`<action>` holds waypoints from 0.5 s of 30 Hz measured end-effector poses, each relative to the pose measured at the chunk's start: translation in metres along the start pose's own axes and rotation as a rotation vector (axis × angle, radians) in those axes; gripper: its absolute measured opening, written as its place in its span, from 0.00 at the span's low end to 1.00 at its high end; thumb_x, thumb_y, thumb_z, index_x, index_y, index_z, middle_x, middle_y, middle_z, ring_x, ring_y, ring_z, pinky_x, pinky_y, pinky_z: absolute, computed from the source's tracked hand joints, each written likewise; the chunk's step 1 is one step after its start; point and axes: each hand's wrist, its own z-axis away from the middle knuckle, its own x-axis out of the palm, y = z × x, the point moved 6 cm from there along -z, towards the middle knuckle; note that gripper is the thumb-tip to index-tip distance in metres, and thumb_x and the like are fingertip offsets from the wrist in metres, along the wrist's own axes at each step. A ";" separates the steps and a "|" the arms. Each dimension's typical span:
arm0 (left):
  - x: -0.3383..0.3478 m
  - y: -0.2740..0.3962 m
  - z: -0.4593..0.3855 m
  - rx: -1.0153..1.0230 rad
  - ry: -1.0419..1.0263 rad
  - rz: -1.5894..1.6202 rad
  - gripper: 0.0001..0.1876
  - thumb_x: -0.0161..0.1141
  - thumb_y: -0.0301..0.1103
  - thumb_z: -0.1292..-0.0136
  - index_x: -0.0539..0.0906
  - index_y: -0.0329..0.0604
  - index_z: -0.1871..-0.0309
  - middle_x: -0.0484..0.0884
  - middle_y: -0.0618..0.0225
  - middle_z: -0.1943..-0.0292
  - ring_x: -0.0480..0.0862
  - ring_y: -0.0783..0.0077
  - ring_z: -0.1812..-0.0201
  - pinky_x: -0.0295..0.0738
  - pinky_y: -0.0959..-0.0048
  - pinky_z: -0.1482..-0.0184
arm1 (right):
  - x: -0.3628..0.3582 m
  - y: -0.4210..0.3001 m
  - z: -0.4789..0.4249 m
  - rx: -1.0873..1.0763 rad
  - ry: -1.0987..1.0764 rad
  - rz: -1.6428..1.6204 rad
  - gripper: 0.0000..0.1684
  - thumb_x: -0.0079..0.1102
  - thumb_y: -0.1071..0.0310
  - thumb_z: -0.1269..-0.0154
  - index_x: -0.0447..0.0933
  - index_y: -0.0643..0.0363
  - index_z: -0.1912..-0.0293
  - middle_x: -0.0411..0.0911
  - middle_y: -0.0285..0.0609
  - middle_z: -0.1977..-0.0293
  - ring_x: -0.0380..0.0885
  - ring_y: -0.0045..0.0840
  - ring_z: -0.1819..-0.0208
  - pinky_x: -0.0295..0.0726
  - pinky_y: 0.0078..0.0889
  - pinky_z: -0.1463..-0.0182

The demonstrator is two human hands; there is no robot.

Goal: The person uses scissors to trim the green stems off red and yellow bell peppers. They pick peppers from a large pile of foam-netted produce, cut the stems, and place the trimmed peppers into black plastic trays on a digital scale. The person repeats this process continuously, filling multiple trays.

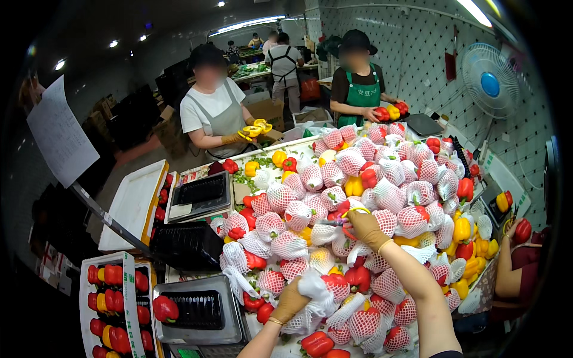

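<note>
My left hand (290,300), in a tan glove, grips a white foam net sleeve (313,291) low in the middle of the head view. Whether a pepper is inside that bunched sleeve is hidden. Scissors (331,222) with coloured handles are in my gloved right hand (369,230), their blades pointing left over the heap. Around both hands lie red bell peppers (358,278), many in foam nets, with yellow peppers (354,185) among them. An unwrapped red pepper (317,344) lies below my left hand.
On a scale (233,308) at left, a red pepper (165,309) rests against a black tray (197,308). A foam box (85,286) holds packed peppers. Another scale (228,190) stands farther back. Co-workers (212,112) (358,85) face me across the table; another person's arm (508,264) is at right.
</note>
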 end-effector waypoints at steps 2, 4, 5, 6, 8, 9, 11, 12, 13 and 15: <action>-0.016 -0.020 -0.002 -0.055 0.036 0.304 0.23 0.70 0.33 0.49 0.78 0.37 0.49 0.84 0.66 0.55 0.82 0.70 0.56 0.77 0.70 0.52 | -0.010 0.013 -0.004 0.152 -0.026 -0.054 0.18 0.64 0.59 0.45 0.72 0.58 0.58 0.79 0.50 0.65 0.80 0.44 0.64 0.78 0.44 0.60; -0.042 -0.025 -0.002 -0.080 0.083 0.313 0.24 0.65 0.36 0.43 0.76 0.40 0.43 0.80 0.63 0.47 0.78 0.68 0.46 0.70 0.69 0.40 | -0.028 -0.003 -0.016 0.026 0.076 -0.138 0.20 0.64 0.61 0.45 0.71 0.59 0.56 0.78 0.52 0.62 0.79 0.45 0.59 0.77 0.44 0.56; -0.053 -0.026 0.001 -0.103 0.119 0.362 0.24 0.65 0.36 0.43 0.76 0.40 0.43 0.80 0.63 0.47 0.78 0.68 0.46 0.69 0.69 0.40 | -0.034 -0.008 -0.017 -0.035 0.126 -0.177 0.20 0.64 0.61 0.45 0.71 0.60 0.56 0.78 0.54 0.61 0.78 0.45 0.56 0.76 0.44 0.54; -0.064 -0.026 0.008 -0.120 0.156 0.405 0.24 0.65 0.36 0.43 0.75 0.40 0.43 0.80 0.63 0.46 0.78 0.68 0.46 0.69 0.69 0.40 | -0.026 -0.012 -0.019 -0.086 0.038 -0.212 0.20 0.61 0.63 0.44 0.71 0.61 0.54 0.76 0.55 0.57 0.75 0.46 0.51 0.74 0.44 0.48; -0.077 -0.025 0.021 -0.145 0.221 0.486 0.24 0.65 0.36 0.43 0.75 0.40 0.43 0.80 0.63 0.46 0.77 0.68 0.45 0.69 0.69 0.40 | -0.010 -0.009 -0.016 -0.154 -0.060 0.007 0.20 0.60 0.62 0.43 0.71 0.61 0.53 0.75 0.54 0.56 0.75 0.46 0.51 0.74 0.45 0.47; -0.082 -0.024 0.034 -0.157 0.257 0.516 0.24 0.65 0.36 0.42 0.75 0.40 0.43 0.80 0.63 0.46 0.77 0.68 0.45 0.69 0.69 0.39 | 0.005 -0.007 -0.014 -0.193 -0.107 0.109 0.20 0.59 0.61 0.42 0.71 0.61 0.53 0.75 0.54 0.55 0.75 0.47 0.51 0.74 0.45 0.47; -0.087 -0.024 0.058 -0.191 0.313 0.558 0.24 0.64 0.36 0.42 0.75 0.40 0.43 0.79 0.63 0.46 0.77 0.68 0.45 0.68 0.69 0.39 | 0.022 0.000 -0.009 -0.294 0.077 0.322 0.26 0.58 0.57 0.42 0.69 0.63 0.48 0.75 0.53 0.55 0.77 0.46 0.57 0.75 0.46 0.48; -0.089 -0.026 0.070 -0.210 0.343 0.569 0.24 0.64 0.36 0.42 0.75 0.40 0.43 0.79 0.63 0.46 0.77 0.68 0.45 0.68 0.69 0.39 | 0.030 0.001 -0.011 -0.234 0.076 0.350 0.29 0.58 0.56 0.42 0.68 0.64 0.46 0.75 0.53 0.55 0.77 0.45 0.59 0.75 0.46 0.49; -0.086 -0.028 0.081 -0.228 0.354 0.578 0.24 0.64 0.36 0.42 0.75 0.40 0.43 0.79 0.63 0.45 0.77 0.68 0.45 0.68 0.69 0.39 | 0.031 0.003 -0.010 -0.167 0.070 0.386 0.31 0.59 0.55 0.42 0.68 0.65 0.45 0.75 0.53 0.55 0.77 0.45 0.61 0.75 0.46 0.50; -0.074 -0.029 0.095 -0.251 0.358 0.592 0.24 0.64 0.37 0.42 0.75 0.40 0.43 0.79 0.63 0.45 0.76 0.68 0.44 0.67 0.69 0.39 | 0.030 0.005 -0.009 -0.167 -0.027 0.370 0.33 0.59 0.56 0.42 0.66 0.66 0.42 0.75 0.53 0.56 0.77 0.41 0.65 0.78 0.43 0.57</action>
